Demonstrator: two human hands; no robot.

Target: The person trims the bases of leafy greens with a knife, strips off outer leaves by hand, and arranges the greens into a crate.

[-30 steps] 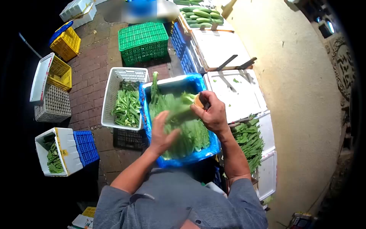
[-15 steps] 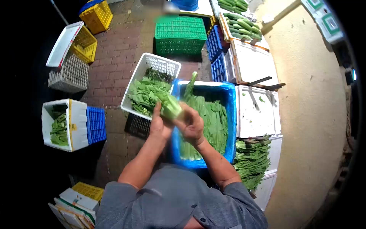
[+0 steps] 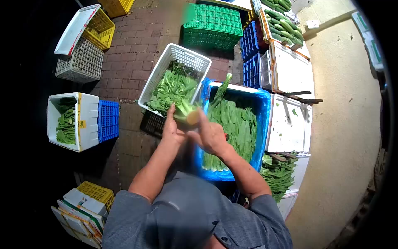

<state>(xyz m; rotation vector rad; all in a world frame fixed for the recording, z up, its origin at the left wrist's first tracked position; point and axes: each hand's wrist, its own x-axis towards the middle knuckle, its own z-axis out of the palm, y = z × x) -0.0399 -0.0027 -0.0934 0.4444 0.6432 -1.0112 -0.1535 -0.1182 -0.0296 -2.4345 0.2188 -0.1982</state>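
Note:
A head of leafy green lettuce (image 3: 184, 110) rests in my left hand (image 3: 171, 132), its pale cut stem end toward the right. My left fingers and thumb close round its lower part, over the near edge of a white basket (image 3: 143, 89) of loose leaves. At the stem end is my right hand (image 3: 212, 136), curled and smeared by motion. A small red bit (image 3: 226, 136) shows at its outer side; what the hand grips is hidden. Below and beyond it, a blue-lined box (image 3: 263, 124) holds long green lettuces (image 3: 236, 124) laid in rows, one stalk sticking up at the corner.
Green crates (image 3: 213, 29) stand ahead. White foam boxes (image 3: 290, 124) line the right wall, with cucumbers (image 3: 284, 27) farther up and more leafy greens (image 3: 277, 174) nearer me. On the left are a foam box (image 3: 87, 120) of greens, a blue crate (image 3: 108, 120) and a grey crate (image 3: 81, 62).
The view has shifted, so the boxes sit farther right. The lettuce has turned so its cut stem end shows, and my right hand has drawn slightly back from the stem.

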